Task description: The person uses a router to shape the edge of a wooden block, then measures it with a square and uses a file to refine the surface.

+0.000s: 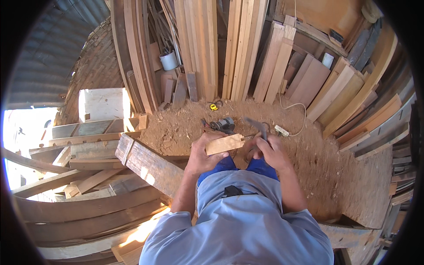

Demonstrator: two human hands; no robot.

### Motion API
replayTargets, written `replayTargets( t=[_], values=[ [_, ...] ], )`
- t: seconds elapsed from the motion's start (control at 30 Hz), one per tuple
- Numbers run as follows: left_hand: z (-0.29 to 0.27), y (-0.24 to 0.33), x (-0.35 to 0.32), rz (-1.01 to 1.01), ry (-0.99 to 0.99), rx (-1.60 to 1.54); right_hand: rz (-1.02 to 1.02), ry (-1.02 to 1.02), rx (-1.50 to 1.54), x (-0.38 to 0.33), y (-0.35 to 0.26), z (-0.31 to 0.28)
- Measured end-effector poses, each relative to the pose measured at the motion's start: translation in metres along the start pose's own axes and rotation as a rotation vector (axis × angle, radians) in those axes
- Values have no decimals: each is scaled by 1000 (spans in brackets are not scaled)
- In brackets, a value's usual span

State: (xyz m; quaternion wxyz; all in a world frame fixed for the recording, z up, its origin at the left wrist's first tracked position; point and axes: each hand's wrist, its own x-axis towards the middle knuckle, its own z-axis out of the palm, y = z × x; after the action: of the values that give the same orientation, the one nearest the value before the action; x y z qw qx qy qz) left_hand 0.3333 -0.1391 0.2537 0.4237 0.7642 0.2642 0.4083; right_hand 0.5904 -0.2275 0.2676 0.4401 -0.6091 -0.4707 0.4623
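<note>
— What does the left hand (201, 154) have?

— Its grip is pressed around a small pale wood block (225, 143), fingers wrapped over the near end, the block held level in front of the body above the blue-trousered knees.

— And the right hand (270, 150)?

— Closed on the handle of a dark metal tool (258, 127), whose head rises just beyond the block's far end. Whether tool and block touch, I cannot tell.

— What lies past them?

— On the sawdust floor (340, 168), a grey power tool (223, 125) sits just beyond the block, a yellow tape measure (214, 106) farther off, and a white power strip (281, 130) with its cord to the right. Planks (238, 48) lean against the back wall. A heavy weathered beam (148, 165) runs at the left, beside stacked curved timbers (84, 212).
</note>
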Motion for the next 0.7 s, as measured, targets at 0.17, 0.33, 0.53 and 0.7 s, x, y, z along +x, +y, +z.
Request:
replayTargets(
  t=[0.17,0.33,0.53,0.7],
  values=[
    [-21,16,3,12,36,-192,-259,596,-297,-28,0,-55],
    [-35,22,0,125,74,-250,-163,590,396,-61,-21,-108],
    [-44,28,10,174,6,-252,-162,437,577,-89,-18,-136],
    [-50,25,11,160,4,-273,-162,432,508,-90,-21,-134]
  ],
)
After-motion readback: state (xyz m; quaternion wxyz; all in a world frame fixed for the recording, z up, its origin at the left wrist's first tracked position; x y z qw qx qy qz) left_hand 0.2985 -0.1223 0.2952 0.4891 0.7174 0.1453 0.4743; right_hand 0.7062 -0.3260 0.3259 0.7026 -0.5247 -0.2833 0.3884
